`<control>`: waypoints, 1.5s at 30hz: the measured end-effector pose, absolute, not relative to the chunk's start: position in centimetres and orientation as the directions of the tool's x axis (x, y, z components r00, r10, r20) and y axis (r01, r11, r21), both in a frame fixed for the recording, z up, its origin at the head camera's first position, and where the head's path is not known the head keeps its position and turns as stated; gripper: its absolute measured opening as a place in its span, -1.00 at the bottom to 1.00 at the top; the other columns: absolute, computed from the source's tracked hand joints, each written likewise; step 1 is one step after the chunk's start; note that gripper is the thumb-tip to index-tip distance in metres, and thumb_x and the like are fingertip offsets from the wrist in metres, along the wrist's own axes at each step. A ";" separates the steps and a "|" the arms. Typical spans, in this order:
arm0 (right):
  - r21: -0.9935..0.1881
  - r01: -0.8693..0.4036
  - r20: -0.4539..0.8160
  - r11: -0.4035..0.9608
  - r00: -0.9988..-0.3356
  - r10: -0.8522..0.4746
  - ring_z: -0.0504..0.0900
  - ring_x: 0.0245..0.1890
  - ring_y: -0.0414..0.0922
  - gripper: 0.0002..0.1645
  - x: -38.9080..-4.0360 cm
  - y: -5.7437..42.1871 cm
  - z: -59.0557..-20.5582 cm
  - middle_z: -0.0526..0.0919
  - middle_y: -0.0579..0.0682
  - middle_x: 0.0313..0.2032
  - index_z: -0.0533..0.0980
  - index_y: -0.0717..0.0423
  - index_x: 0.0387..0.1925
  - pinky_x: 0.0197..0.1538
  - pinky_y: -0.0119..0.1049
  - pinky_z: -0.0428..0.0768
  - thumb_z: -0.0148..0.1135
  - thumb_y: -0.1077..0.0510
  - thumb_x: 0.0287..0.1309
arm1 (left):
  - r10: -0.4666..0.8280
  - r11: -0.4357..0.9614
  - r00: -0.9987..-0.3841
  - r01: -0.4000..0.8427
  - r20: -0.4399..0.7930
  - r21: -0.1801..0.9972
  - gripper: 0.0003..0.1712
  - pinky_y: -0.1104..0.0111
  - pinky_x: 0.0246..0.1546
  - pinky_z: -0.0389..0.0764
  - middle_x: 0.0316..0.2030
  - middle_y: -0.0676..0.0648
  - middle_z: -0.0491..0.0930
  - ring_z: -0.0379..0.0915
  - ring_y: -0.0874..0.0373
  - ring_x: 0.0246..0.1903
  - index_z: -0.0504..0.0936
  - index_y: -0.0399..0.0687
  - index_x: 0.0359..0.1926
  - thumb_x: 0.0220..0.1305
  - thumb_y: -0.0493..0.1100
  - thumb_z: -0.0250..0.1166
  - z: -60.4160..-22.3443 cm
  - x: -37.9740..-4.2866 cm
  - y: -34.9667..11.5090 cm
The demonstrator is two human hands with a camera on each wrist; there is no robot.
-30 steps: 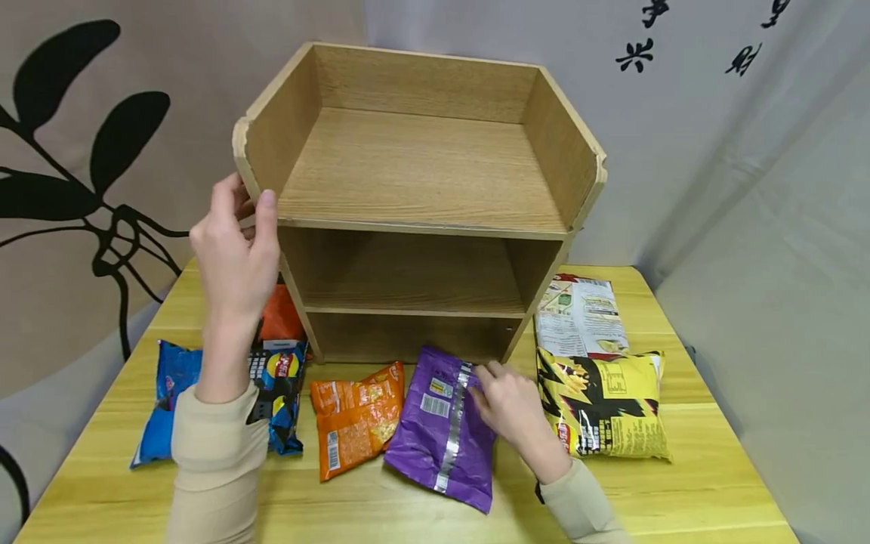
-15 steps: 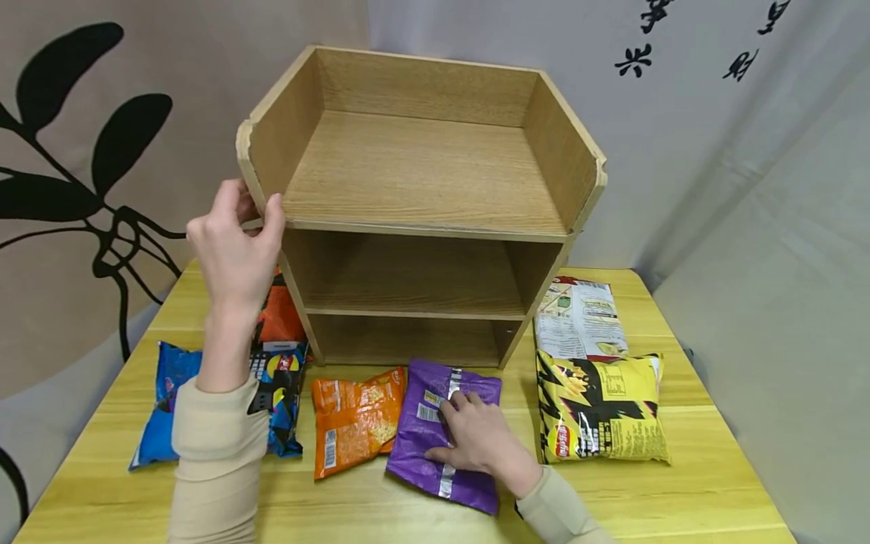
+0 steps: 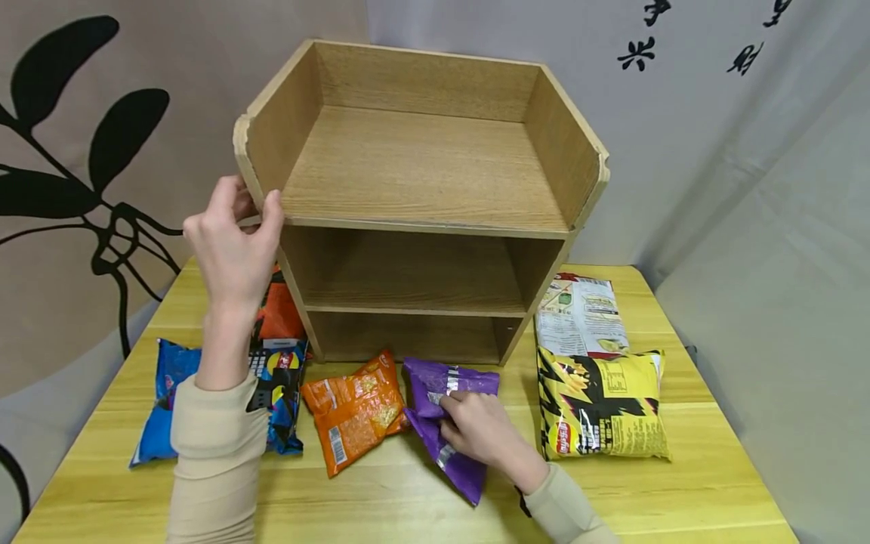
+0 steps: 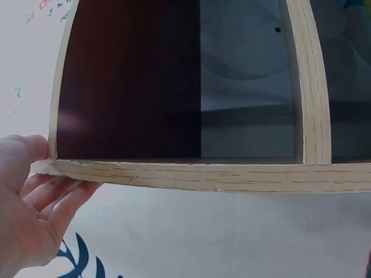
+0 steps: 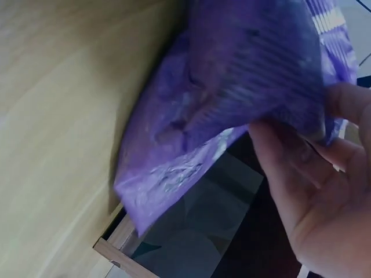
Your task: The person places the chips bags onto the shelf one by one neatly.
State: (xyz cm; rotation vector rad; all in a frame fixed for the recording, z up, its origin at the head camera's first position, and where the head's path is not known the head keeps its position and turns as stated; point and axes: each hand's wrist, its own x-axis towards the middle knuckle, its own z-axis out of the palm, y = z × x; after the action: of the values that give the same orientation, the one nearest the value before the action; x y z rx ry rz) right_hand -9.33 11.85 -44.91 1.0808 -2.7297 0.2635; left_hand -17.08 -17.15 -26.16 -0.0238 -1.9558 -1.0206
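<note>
Table: the light wood table (image 3: 707,491) carries several snack bags; the wooden shelf (image 3: 421,170) stands at its back.
Left of shelf: a red-orange bag (image 3: 281,313) is behind blue packaging (image 3: 285,389); the left forearm covers part of this blue, so I cannot tell if it is one bag or two.
Right of shelf: a yellow bag (image 3: 608,404) lies in front of a white-and-red packet (image 3: 583,319).
Writing: the orange bag (image 3: 360,412) shows a barcode; the yellow one has a red-and-yellow logo with tiny letters; the backdrop (image 3: 680,136) bears black Chinese characters.
Purple bag: the purple bag (image 3: 428,423), shiny, creased, silver-striped, lies before the shelf, just beside the orange one.
Right hand: the right hand (image 3: 479,429) pinches the purple bag.
Left hand: the left hand (image 3: 234,245) grips the shelf's side edge.
</note>
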 end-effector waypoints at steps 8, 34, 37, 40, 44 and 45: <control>-0.467 -0.636 0.283 0.615 -0.766 -0.577 0.45 -0.62 -0.36 -0.90 -9.2 12.0 -43.8 0.63 -0.08 -0.50 0.55 0.16 -0.42 -0.56 -0.70 0.38 0.25 0.29 -0.09 | -0.362 0.647 -0.593 0.396 0.719 0.652 -0.66 0.87 -0.38 0.36 -0.19 -0.29 0.71 0.69 -0.15 -0.22 0.61 -0.36 -0.10 0.23 -0.16 0.22 -26.2 -17.1 -17.1; -0.515 -0.452 0.076 0.729 -0.871 -0.486 0.68 -0.46 -0.18 -0.82 -10.4 16.6 -43.2 0.72 -0.04 -0.46 0.62 0.12 -0.35 -0.32 -0.42 0.61 0.39 0.25 -0.10 | -0.360 0.655 -0.588 0.394 0.724 0.645 -0.64 0.84 -0.37 0.42 -0.23 -0.25 0.72 0.69 -0.13 -0.27 0.59 -0.36 -0.12 0.24 -0.11 0.18 -26.3 -17.2 -17.2; -0.503 -0.436 0.121 0.746 -0.891 -0.438 0.66 -0.45 -0.18 -0.73 -10.6 17.1 -42.6 0.73 0.00 -0.43 0.61 0.15 -0.29 -0.32 -0.38 0.61 0.27 0.42 -0.11 | -0.356 0.656 -0.593 0.392 0.723 0.645 -0.64 0.83 -0.37 0.43 -0.24 -0.26 0.72 0.69 -0.13 -0.28 0.59 -0.37 -0.12 0.24 -0.11 0.18 -26.3 -17.1 -17.2; -0.550 -0.329 0.119 0.767 -0.941 -0.318 0.59 -0.48 -0.23 -0.75 -10.8 17.4 -41.7 0.71 0.04 -0.42 0.59 0.20 -0.20 -0.39 -0.38 0.57 0.17 0.42 0.06 | -0.348 0.662 -0.588 0.398 0.730 0.635 -0.64 0.84 -0.37 0.43 -0.25 -0.27 0.72 0.69 -0.14 -0.29 0.59 -0.38 -0.13 0.24 -0.12 0.18 -26.3 -17.2 -17.2; -0.530 -0.222 0.062 0.818 -0.973 -0.224 0.60 -0.50 -0.21 -0.70 -11.0 17.4 -41.2 0.71 0.08 -0.42 0.56 0.27 -0.11 -0.42 -0.33 0.55 0.21 0.14 0.20 | -0.341 0.667 -0.582 0.403 0.738 0.626 -0.63 0.84 -0.36 0.42 -0.25 -0.28 0.72 0.69 -0.16 -0.29 0.58 -0.40 -0.13 0.25 -0.12 0.17 -26.3 -17.2 -17.2; -0.487 -0.223 0.064 0.845 -0.973 -0.220 0.62 -0.50 -0.17 -0.65 -10.9 17.3 -41.3 0.70 0.09 -0.42 0.54 0.28 -0.10 -0.42 -0.30 0.57 0.26 0.10 0.17 | -0.341 0.668 -0.582 0.403 0.738 0.626 -0.63 0.84 -0.36 0.42 -0.25 -0.28 0.72 0.69 -0.16 -0.29 0.58 -0.40 -0.13 0.25 -0.12 0.17 -26.3 -17.2 -17.2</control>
State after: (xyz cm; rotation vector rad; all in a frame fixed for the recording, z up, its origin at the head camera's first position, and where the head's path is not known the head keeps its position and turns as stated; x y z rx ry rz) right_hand -10.93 17.30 -41.27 0.3609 -3.0115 0.7957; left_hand -17.20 -17.22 -26.34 -0.0481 -1.9489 -1.0034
